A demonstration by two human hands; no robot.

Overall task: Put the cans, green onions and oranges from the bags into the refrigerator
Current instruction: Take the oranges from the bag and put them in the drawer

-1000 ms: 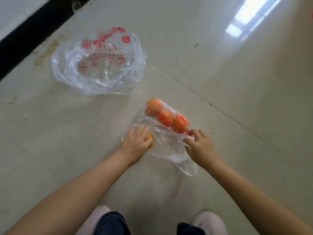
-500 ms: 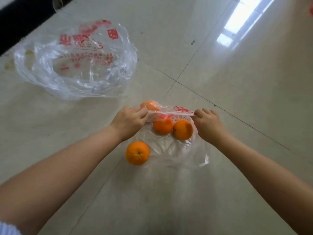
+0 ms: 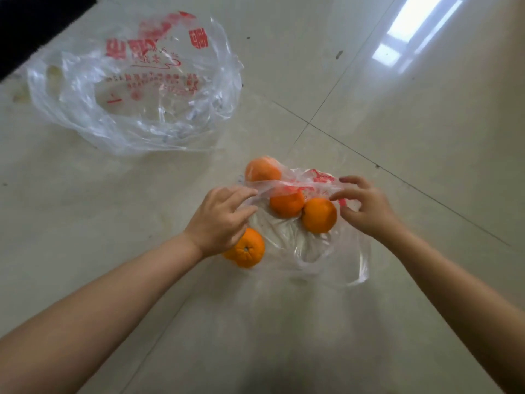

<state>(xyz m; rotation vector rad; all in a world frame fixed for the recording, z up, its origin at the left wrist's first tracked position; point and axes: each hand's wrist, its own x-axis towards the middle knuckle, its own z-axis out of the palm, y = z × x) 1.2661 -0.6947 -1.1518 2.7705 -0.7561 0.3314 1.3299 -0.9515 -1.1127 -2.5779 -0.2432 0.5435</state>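
Far to the left, a big clear bag (image 3: pixel 133 89) with red print lies crumpled and open on the pale tile floor (image 3: pixel 397 166). It sits well apart from the hands. What is inside it is hard to tell. A dark strip (image 3: pixel 34 27) runs along the top left corner. Moving right, the left hand (image 3: pixel 220 220) reaches in from the lower left. Its fingers (image 3: pixel 241 194) curl and pinch the left edge of a small clear bag (image 3: pixel 318 245), pulling the rim up. Just under this hand, partly hidden by it, one orange (image 3: pixel 247 250) sits on the floor at the left edge of the small bag. I cannot tell if it is inside the plastic or just beside it. A little higher, another orange (image 3: pixel 262 169) rests at the far side of the bag, behind the stretched rim. Next come two more oranges inside the bag, side by side and touching: one in the middle (image 3: pixel 287 203) and one to its right (image 3: pixel 319 215). The stretched rim of the bag has red marks on it and runs between the two hands. On the right, the right hand (image 3: pixel 366 209) comes in from the lower right. Its thumb and fingers bend and pinch the right edge of the same bag, close to the right orange. A bright patch of light (image 3: pixel 412 27) shines on the floor at the top right.
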